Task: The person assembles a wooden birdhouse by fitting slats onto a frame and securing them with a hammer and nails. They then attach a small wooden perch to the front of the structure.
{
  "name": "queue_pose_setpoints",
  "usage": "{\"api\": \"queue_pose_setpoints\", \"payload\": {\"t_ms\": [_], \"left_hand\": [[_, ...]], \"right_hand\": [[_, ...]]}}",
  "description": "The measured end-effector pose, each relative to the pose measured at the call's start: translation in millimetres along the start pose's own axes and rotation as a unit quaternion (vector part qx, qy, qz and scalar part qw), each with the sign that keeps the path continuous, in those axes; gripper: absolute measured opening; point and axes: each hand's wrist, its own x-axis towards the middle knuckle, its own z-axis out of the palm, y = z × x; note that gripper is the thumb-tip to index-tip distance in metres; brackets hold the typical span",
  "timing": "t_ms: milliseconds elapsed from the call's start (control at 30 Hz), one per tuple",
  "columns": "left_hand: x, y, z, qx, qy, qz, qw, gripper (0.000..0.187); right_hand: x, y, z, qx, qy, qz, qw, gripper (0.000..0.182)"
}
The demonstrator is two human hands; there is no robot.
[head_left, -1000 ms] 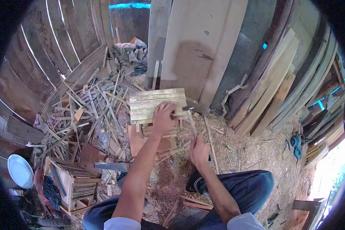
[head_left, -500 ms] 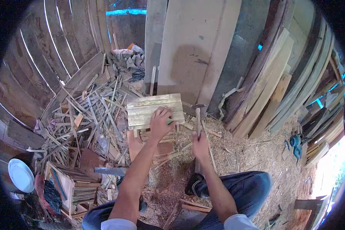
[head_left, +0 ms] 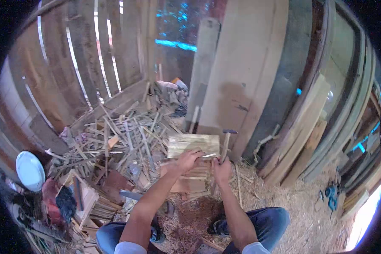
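Workshop floor (head_left: 283, 228), covered with shavings and bordered by a wall (head_left: 84, 59) of upright planks, with light admitted through the gaps.

Hammer (head_left: 225, 147), one: gripped by the right hand (head_left: 222, 171), whose fingers are closed around the handle. Its long axis is set mostly fore-and-aft; the metal end is pointed away from the person and inclined slightly rightward, while the butt is directed back toward the body. The striking head is set crosswise to the handle. It is held just to the right of the slatted panel; whether the two are touching cannot be told.

Slatted panel (head_left: 192, 143), one: placed ahead of the person, between the scrap heap (head_left: 125, 137) and the hammer. Its long axis is laid crosswise, left to right, and the same direction is followed by its slats.

Left hand (head_left: 188, 161), one: placed at the panel's near edge, fingers bent and bunched. At its fingertips a small pale strip (head_left: 210, 155) is seen, pointed rightward; whether it is gripped cannot be told.

Surroundings: long planks (head_left: 298, 133) are leaned at the right; a white round dish (head_left: 30, 171) is seen at far left; a blue tool (head_left: 332, 196) is set down at right.
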Motion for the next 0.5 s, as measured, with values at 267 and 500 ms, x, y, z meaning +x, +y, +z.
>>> {"api": "queue_pose_setpoints", "payload": {"t_ms": [267, 500], "left_hand": [[-70, 10, -188, -0.025, 0.027, -0.080, 0.996, 0.035], [-171, 43, -301, -0.058, 0.192, -0.208, 0.957, 0.027]], "right_hand": [[-35, -115, 29, 0.004, -0.126, -0.093, 0.988, 0.010], [-108, -192, 43, 0.019, -0.277, -0.168, 0.946, 0.016]]}}
